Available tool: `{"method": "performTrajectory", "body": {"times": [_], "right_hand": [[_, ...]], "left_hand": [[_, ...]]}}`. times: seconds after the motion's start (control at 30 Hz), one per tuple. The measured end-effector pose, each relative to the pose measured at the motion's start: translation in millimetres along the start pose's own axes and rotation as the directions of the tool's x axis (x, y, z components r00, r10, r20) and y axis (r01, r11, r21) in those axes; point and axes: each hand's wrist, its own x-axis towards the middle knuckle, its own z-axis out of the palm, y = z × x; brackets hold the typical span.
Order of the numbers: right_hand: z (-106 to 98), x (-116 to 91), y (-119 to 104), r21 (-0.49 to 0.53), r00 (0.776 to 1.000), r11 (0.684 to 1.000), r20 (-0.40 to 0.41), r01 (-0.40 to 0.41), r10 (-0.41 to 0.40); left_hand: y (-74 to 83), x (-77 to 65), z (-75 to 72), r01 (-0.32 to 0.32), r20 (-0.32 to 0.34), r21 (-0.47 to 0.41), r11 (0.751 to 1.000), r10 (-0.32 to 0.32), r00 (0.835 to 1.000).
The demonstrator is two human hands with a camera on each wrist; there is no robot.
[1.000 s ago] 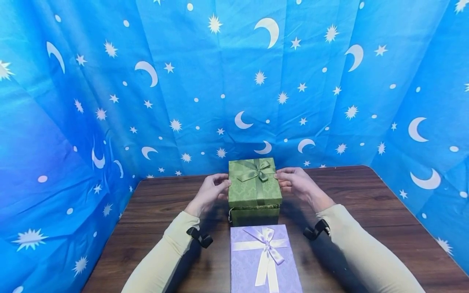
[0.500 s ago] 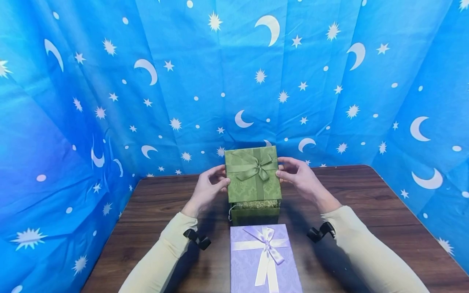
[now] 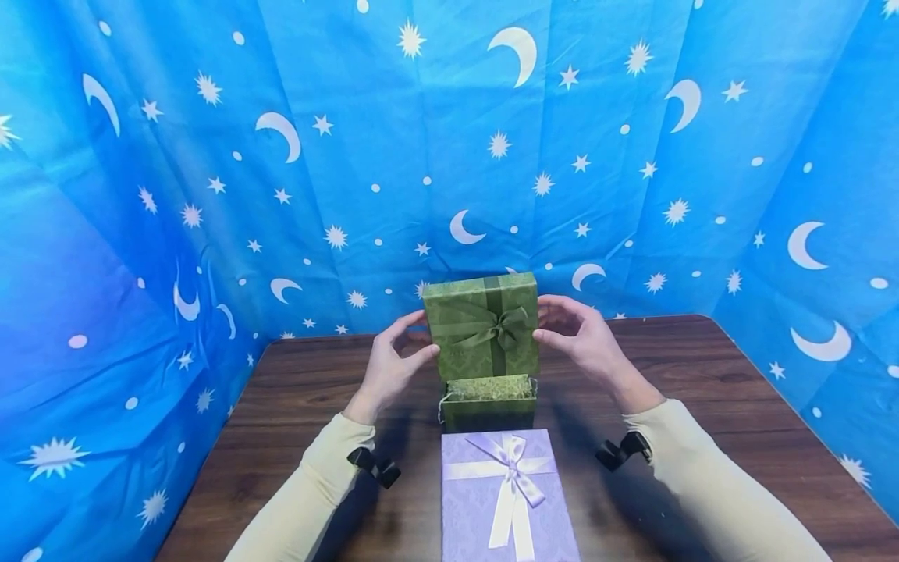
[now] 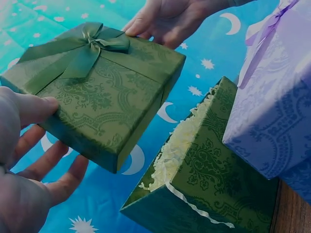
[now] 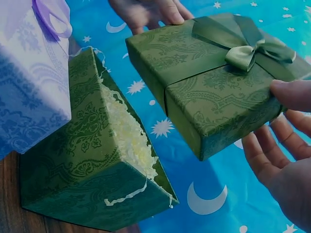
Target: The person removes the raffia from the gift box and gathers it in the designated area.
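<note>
A green patterned gift box lid (image 3: 467, 336) with a green ribbon bow is tilted up above its base. My left hand (image 3: 396, 359) grips its left side, thumb on the top face and fingers beneath. On the opposite side my right hand (image 3: 583, 343) holds it the same way, as the right wrist view also shows. Below stands the open green box base (image 4: 209, 170), filled with pale shredded paper (image 5: 129, 133). A strand of that paper hangs over the rim. The lid is fully apart from the base in both wrist views.
A lilac gift box (image 3: 470, 523) with a satin bow stands right in front of the green base. Both are on a dark wooden table (image 3: 295, 406). A blue cloth (image 3: 379, 101) with white moons and stars hangs around the back and sides.
Both hands have raised the green lid off the base and tipped it upright, its top now facing me. The shredded paper inside has come into view. The lilac box has stayed put.
</note>
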Motion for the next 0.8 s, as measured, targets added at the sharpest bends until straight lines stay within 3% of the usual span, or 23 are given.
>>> {"method": "performTrajectory", "body": {"times": [0.23,0.47,0.7,0.8], "right_hand": [[0.6,-2.7,5.8,0.077,0.993,0.99,0.012,0.115,-0.116],[1.9,-5.0,5.2,0.105,0.985,0.98,0.011,0.167,-0.169],[0.7,-8.6,3.6,0.158,0.974,0.963,0.033,0.218,-0.226],[0.6,-9.8,4.1,0.176,0.959,0.947,0.046,0.267,-0.279]], "left_hand": [[0.4,-3.0,1.8,-0.068,-0.005,-0.057,0.996,0.068,0.998],[-3.2,-3.3,3.4,-0.144,-0.01,-0.124,0.982,0.144,0.99],[-1.4,-6.0,3.6,-0.175,0.003,-0.032,0.984,0.175,0.985],[-1.6,-7.2,3.3,-0.189,-0.002,-0.042,0.981,0.189,0.982]]}}
